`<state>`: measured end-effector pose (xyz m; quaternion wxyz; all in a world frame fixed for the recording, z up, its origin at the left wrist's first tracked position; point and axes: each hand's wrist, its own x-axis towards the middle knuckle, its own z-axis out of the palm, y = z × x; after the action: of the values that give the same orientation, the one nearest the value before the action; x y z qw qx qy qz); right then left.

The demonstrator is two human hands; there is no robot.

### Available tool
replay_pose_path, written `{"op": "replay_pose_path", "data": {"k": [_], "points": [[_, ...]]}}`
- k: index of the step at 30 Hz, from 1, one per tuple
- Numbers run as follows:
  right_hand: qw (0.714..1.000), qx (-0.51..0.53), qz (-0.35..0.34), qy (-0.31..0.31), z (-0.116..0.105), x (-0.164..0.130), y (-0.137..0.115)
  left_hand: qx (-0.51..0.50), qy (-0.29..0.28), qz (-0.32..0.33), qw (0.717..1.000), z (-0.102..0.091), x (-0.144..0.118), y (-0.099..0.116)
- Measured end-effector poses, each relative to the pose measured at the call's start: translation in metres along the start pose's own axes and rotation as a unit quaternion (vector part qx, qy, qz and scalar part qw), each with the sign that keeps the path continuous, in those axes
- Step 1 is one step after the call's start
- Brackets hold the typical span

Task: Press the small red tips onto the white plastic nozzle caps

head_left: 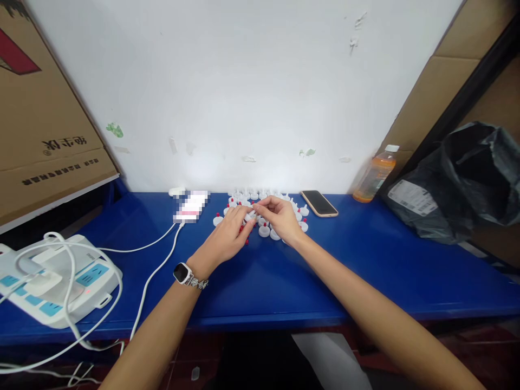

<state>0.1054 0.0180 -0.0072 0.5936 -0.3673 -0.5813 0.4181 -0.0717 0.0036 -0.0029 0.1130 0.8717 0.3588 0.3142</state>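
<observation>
The blue counter (365, 271) lies bare along its front edge and across the right middle. At the back edge, small white plastic caps with red tips (264, 230) crowd the centre, a dark phone (319, 203) just right. White cables (158, 260) cross the left; a white power strip (52, 279) fills the front-left corner, a black plastic bag (455, 184) the back-right.

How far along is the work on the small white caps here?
Done: some white caps on the blue table already show red tips. In hand: the left hand and right hand hold one white piece between their fingertips. Left: the white pieces in the back row show no red.
</observation>
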Motion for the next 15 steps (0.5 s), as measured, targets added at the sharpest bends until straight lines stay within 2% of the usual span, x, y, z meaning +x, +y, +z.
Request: {"op": "replay_pose_path", "data": {"k": [6, 9, 12, 15], "points": [[0.997, 0.063, 0.032, -0.041, -0.003, -0.001, -0.012, -0.030, 0.019, -0.029, 0.999, -0.001, -0.002, 0.007], [0.991, 0.096, 0.046, -0.075, -0.005, -0.001, -0.017, -0.094, 0.035, -0.042, 0.994, -0.004, -0.002, 0.012], [0.990, 0.107, 0.060, -0.075, -0.003, -0.001, -0.018, -0.167, 0.039, -0.072, 0.983, -0.003, -0.001, 0.014], [0.992, 0.096, 0.031, -0.073, 0.001, -0.001, -0.018, -0.242, 0.053, -0.095, 0.964, 0.001, 0.000, 0.012]]}}
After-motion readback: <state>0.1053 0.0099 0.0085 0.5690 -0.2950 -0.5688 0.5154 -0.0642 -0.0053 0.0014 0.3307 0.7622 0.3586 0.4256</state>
